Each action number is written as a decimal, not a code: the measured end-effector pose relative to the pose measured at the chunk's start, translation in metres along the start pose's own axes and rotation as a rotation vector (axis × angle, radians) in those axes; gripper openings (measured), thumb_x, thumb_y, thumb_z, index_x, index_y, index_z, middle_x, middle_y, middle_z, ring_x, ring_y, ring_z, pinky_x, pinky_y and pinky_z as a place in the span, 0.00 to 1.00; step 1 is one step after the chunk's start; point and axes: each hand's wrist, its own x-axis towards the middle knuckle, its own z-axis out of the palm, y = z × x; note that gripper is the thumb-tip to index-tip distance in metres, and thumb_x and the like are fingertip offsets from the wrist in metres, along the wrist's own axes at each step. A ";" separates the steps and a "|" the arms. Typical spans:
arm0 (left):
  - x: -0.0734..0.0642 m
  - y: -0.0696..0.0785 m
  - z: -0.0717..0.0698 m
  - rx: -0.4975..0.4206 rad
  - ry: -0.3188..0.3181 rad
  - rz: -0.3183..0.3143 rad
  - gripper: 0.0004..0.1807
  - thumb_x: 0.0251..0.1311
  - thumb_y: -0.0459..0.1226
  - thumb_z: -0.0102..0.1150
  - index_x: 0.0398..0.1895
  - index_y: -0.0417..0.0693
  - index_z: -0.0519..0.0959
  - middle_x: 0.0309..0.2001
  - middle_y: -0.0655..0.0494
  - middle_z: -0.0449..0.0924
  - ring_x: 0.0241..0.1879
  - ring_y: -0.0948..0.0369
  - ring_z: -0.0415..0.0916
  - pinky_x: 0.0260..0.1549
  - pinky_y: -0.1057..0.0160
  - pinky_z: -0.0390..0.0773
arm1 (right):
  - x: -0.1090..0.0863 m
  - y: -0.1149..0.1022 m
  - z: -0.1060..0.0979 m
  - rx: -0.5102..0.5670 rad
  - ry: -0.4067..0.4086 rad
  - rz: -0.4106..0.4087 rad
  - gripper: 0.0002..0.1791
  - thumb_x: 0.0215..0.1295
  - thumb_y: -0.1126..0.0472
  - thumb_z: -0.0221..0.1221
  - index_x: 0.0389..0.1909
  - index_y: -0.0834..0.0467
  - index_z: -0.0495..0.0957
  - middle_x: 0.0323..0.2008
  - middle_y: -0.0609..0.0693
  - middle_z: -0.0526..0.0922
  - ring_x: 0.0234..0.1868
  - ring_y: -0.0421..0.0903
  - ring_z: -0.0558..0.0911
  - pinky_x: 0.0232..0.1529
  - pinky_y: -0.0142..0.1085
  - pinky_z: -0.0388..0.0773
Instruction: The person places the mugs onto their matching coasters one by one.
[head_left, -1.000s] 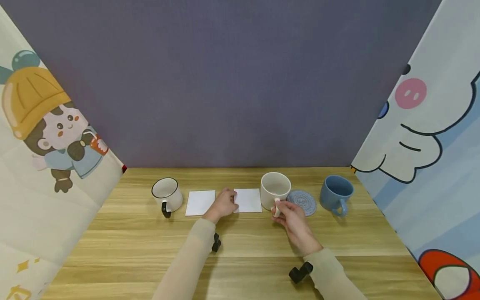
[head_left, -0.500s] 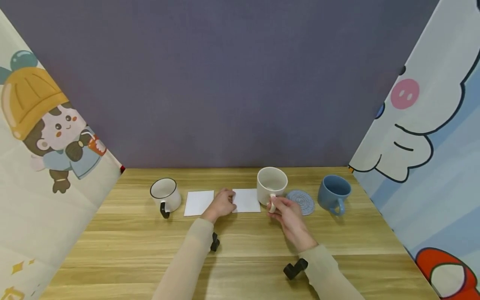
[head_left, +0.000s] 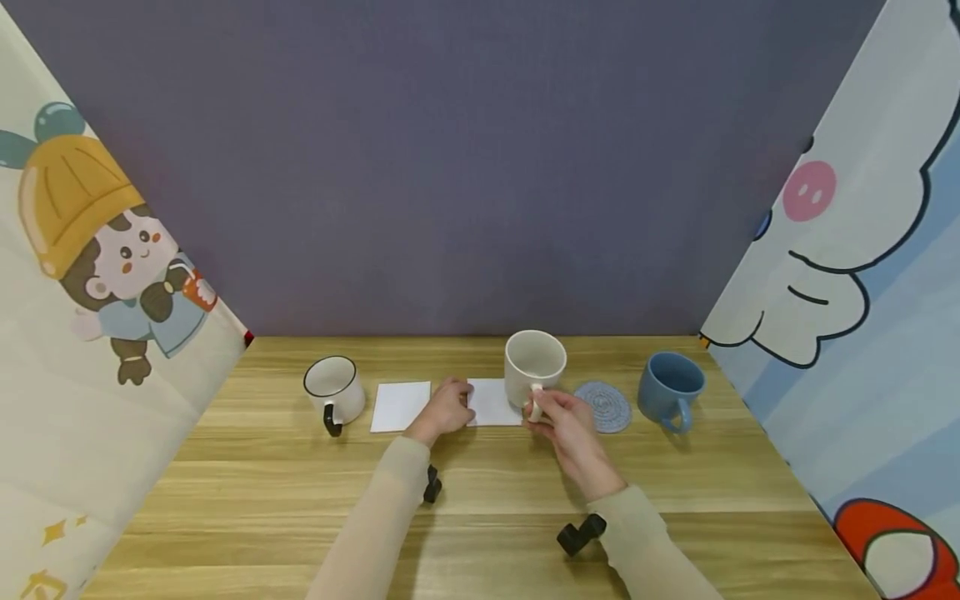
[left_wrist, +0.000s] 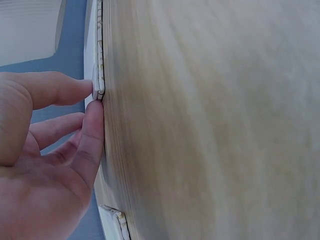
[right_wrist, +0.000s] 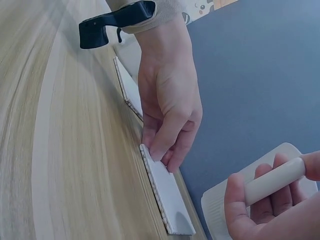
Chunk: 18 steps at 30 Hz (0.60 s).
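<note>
My right hand (head_left: 567, 429) grips the handle (right_wrist: 275, 180) of a plain white mug (head_left: 528, 379). The mug is upright and raised, overlapping the right part of a white square coaster (head_left: 487, 404) in the head view. At that coaster's left edge, my left hand (head_left: 447, 408) pinches it between thumb (left_wrist: 62, 89) and fingers, keeping it flat on the table. A second white square coaster (head_left: 401, 407) lies just left of this hand. To the right of the mug is a round blue-grey woven coaster (head_left: 606, 407) with nothing on it.
On the wooden table (head_left: 495, 533), a white mug with black rim and handle (head_left: 347, 400) stands at the left. A blue mug (head_left: 663, 396) stands at the right. A dark grey panel (head_left: 480, 167) rises behind the table, with printed cloths at both sides.
My right hand has lifted the white mug and carried it leftward, from beside the woven coaster to over the white square coaster. The left hand has stayed in place.
</note>
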 end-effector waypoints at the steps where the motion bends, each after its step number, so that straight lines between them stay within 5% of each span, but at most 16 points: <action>1: 0.000 0.000 0.000 -0.001 -0.002 -0.001 0.30 0.51 0.26 0.64 0.61 0.28 0.76 0.57 0.39 0.73 0.47 0.52 0.75 0.49 0.54 0.79 | 0.000 0.000 0.001 0.002 0.002 0.002 0.15 0.73 0.67 0.58 0.47 0.79 0.75 0.30 0.56 0.83 0.34 0.47 0.84 0.40 0.41 0.85; 18: 0.001 0.001 0.002 0.000 -0.002 0.000 0.30 0.50 0.26 0.64 0.61 0.28 0.76 0.55 0.40 0.73 0.47 0.51 0.75 0.51 0.52 0.79 | 0.008 0.007 0.016 -0.026 -0.026 0.019 0.16 0.73 0.67 0.57 0.49 0.79 0.75 0.34 0.59 0.83 0.36 0.47 0.83 0.42 0.42 0.85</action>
